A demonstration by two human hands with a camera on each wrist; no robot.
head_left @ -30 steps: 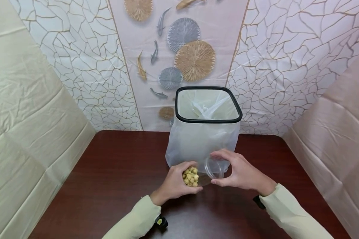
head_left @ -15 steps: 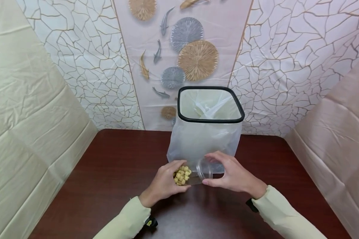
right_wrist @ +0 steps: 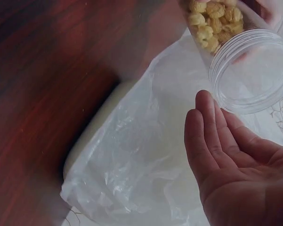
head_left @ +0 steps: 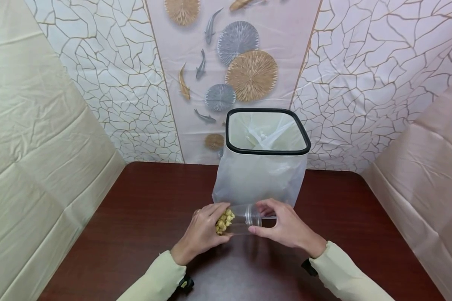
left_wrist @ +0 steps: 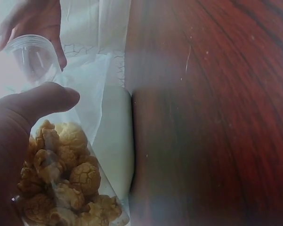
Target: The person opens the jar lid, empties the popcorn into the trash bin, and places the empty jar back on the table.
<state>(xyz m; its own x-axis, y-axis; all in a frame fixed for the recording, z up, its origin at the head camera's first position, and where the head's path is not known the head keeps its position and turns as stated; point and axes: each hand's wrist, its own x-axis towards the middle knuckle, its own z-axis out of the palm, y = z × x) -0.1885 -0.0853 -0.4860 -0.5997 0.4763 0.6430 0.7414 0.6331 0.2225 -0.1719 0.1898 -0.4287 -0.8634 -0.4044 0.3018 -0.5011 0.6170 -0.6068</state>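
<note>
LH (head_left: 203, 225) clamped on popcorn jar (head_left: 239, 217) tipped sideways at bin's (head_left: 269, 152) 7 o'clock, rim (head_left: 248, 215) to 3, RH (head_left: 286, 225) loosely cupped there, contact unclear; prob lining-up step, next likely needs steady LH + square RH grip.

There are one left hand (head_left: 203, 230), one right hand (head_left: 286, 225), two pale sleeves (head_left: 156, 271), two black wrist-worn devices (head_left: 186, 284), one clear plastic jar (head_left: 242, 221), too many overlapping popcorn pieces (head_left: 224, 221) to count, one black-rimmed bin (head_left: 269, 151), one plastic liner (head_left: 260, 175), one wooden table (head_left: 154, 192), and three whole grey fish (head_left: 201, 66) printed on one wall panel (head_left: 294, 33).
</note>
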